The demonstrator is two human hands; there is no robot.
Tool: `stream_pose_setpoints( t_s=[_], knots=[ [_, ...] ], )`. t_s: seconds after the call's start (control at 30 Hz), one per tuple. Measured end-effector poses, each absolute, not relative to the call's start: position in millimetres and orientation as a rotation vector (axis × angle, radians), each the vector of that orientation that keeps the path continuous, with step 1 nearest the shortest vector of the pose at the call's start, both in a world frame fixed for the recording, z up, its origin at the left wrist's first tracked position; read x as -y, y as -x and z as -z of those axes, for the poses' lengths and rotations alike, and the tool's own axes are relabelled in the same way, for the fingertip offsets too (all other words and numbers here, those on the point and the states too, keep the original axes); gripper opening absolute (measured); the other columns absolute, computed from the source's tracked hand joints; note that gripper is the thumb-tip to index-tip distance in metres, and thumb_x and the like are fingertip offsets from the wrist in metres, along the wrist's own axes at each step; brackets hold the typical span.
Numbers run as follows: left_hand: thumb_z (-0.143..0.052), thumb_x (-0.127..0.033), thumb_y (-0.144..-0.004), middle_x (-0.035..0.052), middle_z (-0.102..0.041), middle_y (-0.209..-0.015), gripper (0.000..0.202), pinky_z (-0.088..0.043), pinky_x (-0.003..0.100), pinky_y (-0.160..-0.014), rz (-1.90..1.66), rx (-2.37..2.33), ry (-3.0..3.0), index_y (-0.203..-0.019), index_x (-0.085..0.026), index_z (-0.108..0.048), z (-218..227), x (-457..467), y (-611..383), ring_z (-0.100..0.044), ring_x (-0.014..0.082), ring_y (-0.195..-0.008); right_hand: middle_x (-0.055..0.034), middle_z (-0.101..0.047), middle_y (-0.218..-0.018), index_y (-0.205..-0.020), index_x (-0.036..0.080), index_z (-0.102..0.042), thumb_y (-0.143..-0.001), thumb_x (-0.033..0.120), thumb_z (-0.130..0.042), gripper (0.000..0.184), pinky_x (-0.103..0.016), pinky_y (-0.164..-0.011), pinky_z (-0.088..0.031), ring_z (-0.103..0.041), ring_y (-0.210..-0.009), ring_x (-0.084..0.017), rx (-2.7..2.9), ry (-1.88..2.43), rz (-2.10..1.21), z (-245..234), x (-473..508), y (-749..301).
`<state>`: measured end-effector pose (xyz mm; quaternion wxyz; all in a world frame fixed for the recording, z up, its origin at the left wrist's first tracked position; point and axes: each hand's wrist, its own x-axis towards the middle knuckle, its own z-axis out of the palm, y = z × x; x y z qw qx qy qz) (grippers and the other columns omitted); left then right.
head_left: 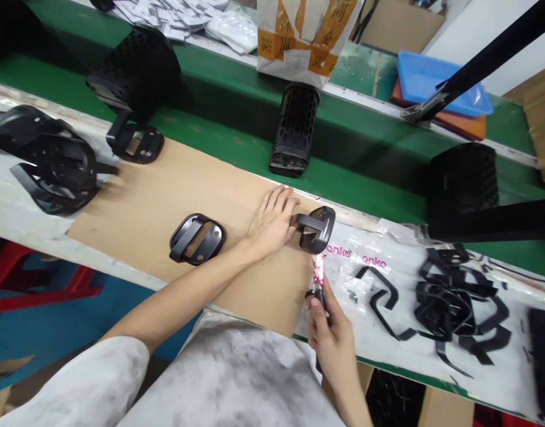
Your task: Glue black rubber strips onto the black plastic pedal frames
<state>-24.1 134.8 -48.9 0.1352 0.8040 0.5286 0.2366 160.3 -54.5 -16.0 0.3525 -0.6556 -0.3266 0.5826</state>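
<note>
My left hand (274,220) lies palm down over the brown cardboard sheet (236,196). Its thumb side closes on the strap end of a black oval plate with a raised handle (317,230), which tilts at the sheet's right edge. Below that piece, my right hand (332,326) is wrapped round the black handle of a slim tool (319,299). The tool's upper end is hard to make out against the pink-printed plastic. A similar black handled plate (197,239) rests on the cardboard left of my left forearm.
Black brackets (450,308) are heaped at right, several more handled parts (54,157) at left. On the green surface stand black perforated housings (295,130). Behind are a taped carton (305,38), a blue tray (445,83) and a dark slanted post (481,68).
</note>
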Motion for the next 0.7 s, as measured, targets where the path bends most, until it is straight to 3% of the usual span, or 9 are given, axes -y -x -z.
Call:
stream_pose_setpoints(
  t_s=[0.17,0.33,0.5,0.7],
  knots=[
    [-0.061,-0.017,-0.091,0.023,-0.048,-0.158,0.046,-0.028,0.058,-0.13,-0.696,-1.535,-2.33,-0.136,-0.01,-0.056,49,-135,24,-0.035,0.039,-0.156,-0.002,-0.062,-0.09,-0.168,0.035,-0.037,-0.1,0.059,-0.069,0.079,-0.02,-0.041,-0.032,-0.037,-0.05,-0.009,0.712,1.662,-1.179,12,57,-154],
    [-0.061,-0.016,-0.089,0.0229,-0.048,-0.159,0.047,-0.029,0.059,-0.13,-0.69,-1.54,-2.317,-0.136,-0.01,-0.056,49,-135,24,-0.036,0.0389,-0.155,0.0005,-0.059,-0.08,-0.168,0.025,-0.039,-0.094,0.064,-0.075,0.091,-0.019,-0.038,-0.027,-0.031,-0.047,-0.008,0.762,1.72,-1.478,18,53,-157],
    [-0.064,-0.015,-0.087,0.0227,-0.047,-0.161,0.051,-0.028,0.06,-0.13,-0.691,-1.546,-2.33,-0.138,-0.012,-0.054,51,-135,25,-0.034,0.0383,-0.157,0.0005,-0.061,-0.087,-0.171,0.033,-0.03,-0.101,0.06,-0.067,0.083,-0.019,-0.04,-0.031,-0.035,-0.048,-0.008,0.731,1.64,-1.131,19,55,-154],
    [-0.061,-0.017,-0.088,0.0228,-0.049,-0.159,0.048,-0.028,0.058,-0.131,-0.73,-1.54,-2.335,-0.135,-0.011,-0.056,53,-135,26,-0.037,0.0382,-0.155,-0.0008,-0.065,-0.084,-0.167,0.023,-0.041,-0.098,0.06,-0.07,0.083,-0.021,-0.036,-0.031,-0.032,-0.046,-0.008,0.879,1.682,-1.496,25,44,-163]
  ],
)
